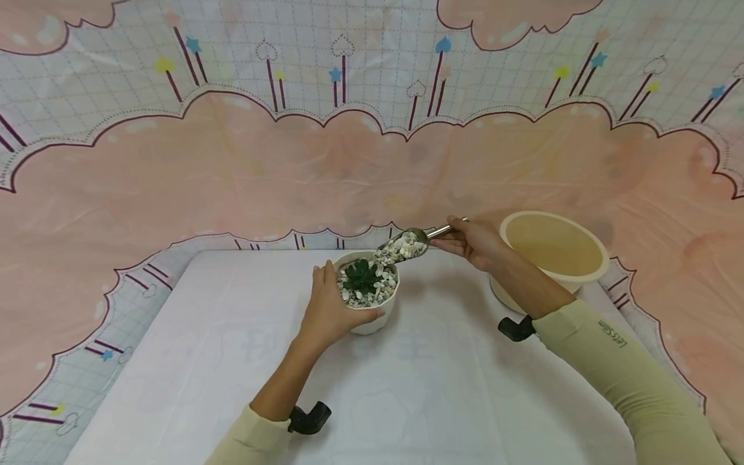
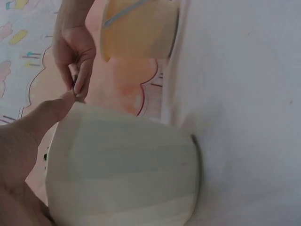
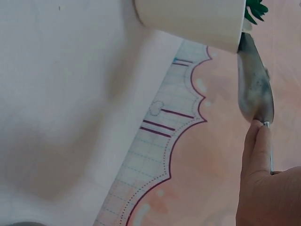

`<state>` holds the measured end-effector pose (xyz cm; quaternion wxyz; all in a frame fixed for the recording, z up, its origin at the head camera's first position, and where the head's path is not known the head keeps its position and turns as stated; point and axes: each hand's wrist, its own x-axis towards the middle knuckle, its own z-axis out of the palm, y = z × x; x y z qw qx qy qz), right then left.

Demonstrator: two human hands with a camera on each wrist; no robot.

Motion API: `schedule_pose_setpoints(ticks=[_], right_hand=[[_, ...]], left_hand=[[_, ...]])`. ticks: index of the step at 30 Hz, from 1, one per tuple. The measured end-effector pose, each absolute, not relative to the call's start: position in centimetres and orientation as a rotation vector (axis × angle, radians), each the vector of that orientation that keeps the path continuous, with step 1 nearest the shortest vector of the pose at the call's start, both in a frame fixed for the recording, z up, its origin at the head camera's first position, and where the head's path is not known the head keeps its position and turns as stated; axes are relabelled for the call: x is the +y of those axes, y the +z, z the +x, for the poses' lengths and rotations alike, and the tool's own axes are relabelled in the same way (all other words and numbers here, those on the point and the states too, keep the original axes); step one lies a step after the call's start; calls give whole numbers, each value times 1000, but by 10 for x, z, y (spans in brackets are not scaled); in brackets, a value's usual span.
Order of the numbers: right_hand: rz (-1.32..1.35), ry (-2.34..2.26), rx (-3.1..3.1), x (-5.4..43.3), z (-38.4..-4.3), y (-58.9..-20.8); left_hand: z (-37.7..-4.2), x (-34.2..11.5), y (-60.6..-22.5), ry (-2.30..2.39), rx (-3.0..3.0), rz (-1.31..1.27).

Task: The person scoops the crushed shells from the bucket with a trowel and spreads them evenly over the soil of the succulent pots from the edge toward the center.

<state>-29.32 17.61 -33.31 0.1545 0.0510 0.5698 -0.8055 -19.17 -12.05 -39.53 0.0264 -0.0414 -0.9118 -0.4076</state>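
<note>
A white flowerpot (image 1: 373, 321) stands on the table with a dark green succulent (image 1: 360, 276) in it, ringed by white and grey pebbles. My left hand (image 1: 332, 307) holds this pot from the left, its thumb along the near side and its fingers at the far rim. By its handle, my right hand (image 1: 473, 244) grips a metal scoop (image 3: 256, 89) loaded with white pebbles (image 1: 407, 245). The scoop's tip lies at the pot's right rim, tilted down toward the soil side. In the left wrist view the pot's wall (image 2: 127, 160) hides the scoop's blade.
A cream bucket (image 1: 504, 292) stands at the table's back right, partly behind my right forearm. Its inside shows only a plain wall. The white table (image 1: 244, 361) ends just behind the pot, against a pink patterned cloth (image 1: 290, 174).
</note>
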Motion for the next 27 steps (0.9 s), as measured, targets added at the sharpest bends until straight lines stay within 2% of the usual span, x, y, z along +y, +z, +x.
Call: schedule_pose_setpoints(ticks=[3,18,27], right_hand=[[146,-2308,1634,176,-293,-333],[131,-2317,1647,175,-290,-329],[125,-2319,1657,175,-288,-329]], left_hand=[[-189,-116,-397,-1226,-2799,-82],[-198,-132,-402,-1231,-2833,-256],[-186,-117,-405,-1192,-2773,-137]])
